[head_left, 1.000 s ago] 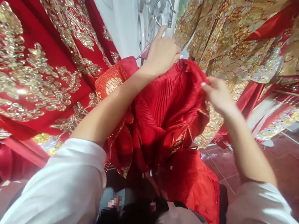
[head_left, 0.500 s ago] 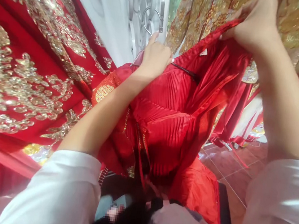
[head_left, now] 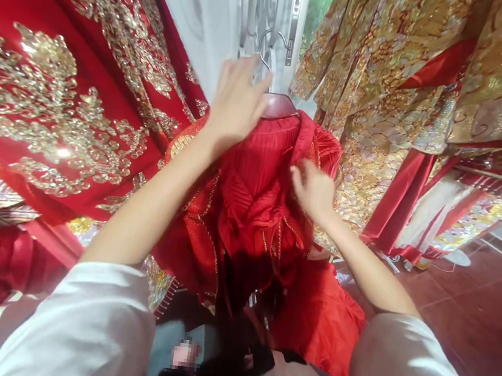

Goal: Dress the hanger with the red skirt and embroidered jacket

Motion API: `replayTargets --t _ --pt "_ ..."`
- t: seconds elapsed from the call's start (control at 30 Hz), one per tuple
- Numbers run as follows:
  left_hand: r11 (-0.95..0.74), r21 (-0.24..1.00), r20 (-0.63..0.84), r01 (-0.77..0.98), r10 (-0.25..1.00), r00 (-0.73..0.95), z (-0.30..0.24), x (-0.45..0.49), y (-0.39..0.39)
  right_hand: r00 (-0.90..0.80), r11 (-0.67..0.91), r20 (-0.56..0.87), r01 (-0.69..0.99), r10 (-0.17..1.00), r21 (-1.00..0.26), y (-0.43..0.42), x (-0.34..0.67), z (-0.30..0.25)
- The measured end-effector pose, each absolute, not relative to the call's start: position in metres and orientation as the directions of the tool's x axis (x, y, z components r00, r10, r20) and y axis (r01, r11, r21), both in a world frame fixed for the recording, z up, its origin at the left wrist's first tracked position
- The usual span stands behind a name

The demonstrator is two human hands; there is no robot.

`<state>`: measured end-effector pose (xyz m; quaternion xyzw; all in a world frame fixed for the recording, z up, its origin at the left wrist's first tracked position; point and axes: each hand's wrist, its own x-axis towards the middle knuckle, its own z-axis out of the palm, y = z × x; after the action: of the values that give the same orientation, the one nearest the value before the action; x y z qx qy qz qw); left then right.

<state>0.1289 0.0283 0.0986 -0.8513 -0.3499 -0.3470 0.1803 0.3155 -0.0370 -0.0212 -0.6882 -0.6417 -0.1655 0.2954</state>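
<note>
A red pleated garment with gold-beaded edging (head_left: 256,182) hangs in front of me on a dark reddish hanger (head_left: 282,106) with a metal hook (head_left: 263,46). My left hand (head_left: 238,101) is beside the hanger's neck, above the garment's left shoulder. Its fingers are stretched and slightly apart, a little blurred, with nothing seen in them. On the other side, my right hand (head_left: 314,193) pinches the garment's right front edge below the collar. Its fingertips are partly hidden by the cloth. The garment's shoulders now sit over the hanger.
A red gown with silver-gold beading (head_left: 67,123) hangs close on the left. Gold embroidered garments (head_left: 385,64) hang at the right. Behind the hanger is a white door with a metal lock plate (head_left: 293,31). Orange-red cloth (head_left: 321,319) lies low, near dark red floor tiles (head_left: 468,318).
My right hand has come down and inward from the upper right, bringing the garment's right side onto the hanger. My left hand has let go of the hanger's neck and shifted left.
</note>
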Motion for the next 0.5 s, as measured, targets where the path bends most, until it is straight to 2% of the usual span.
replayTargets --t 0.07,0.1,0.17,0.27,0.33,0.4,0.5 --pt "-0.585 0.08 0.719 0.807 0.595 0.36 0.083 0.102 0.015 0.222 0.022 0.712 0.948 0.667 -0.316 -0.029 0.344 -0.02" --pt "-0.523 0.141 0.696 0.84 0.656 0.292 0.073 0.09 0.011 0.241 0.059 0.717 0.929 0.654 -0.366 -0.024 0.356 -0.022" --pt "-0.421 0.205 0.639 0.883 0.742 0.205 0.058 0.071 0.007 0.221 0.164 0.642 0.86 0.734 -0.484 -0.012 0.371 -0.027" --pt "-0.371 0.179 0.599 0.911 0.775 0.199 0.051 0.053 0.01 0.184 0.225 0.479 0.705 0.858 -0.673 -0.005 0.379 -0.032" --pt "-0.353 0.124 0.574 0.927 0.788 0.223 0.058 0.045 0.012 0.22 0.196 0.478 0.71 0.85 -0.677 -0.009 0.385 -0.022" --pt "-0.327 0.078 0.541 0.942 0.808 0.236 0.068 0.039 0.014 0.249 0.177 0.547 0.773 0.799 -0.61 -0.015 0.399 -0.001" --pt "-0.34 0.072 0.519 0.938 0.816 0.255 0.078 0.035 0.016 0.223 0.252 0.642 0.787 0.734 -0.563 -0.009 0.429 0.04"
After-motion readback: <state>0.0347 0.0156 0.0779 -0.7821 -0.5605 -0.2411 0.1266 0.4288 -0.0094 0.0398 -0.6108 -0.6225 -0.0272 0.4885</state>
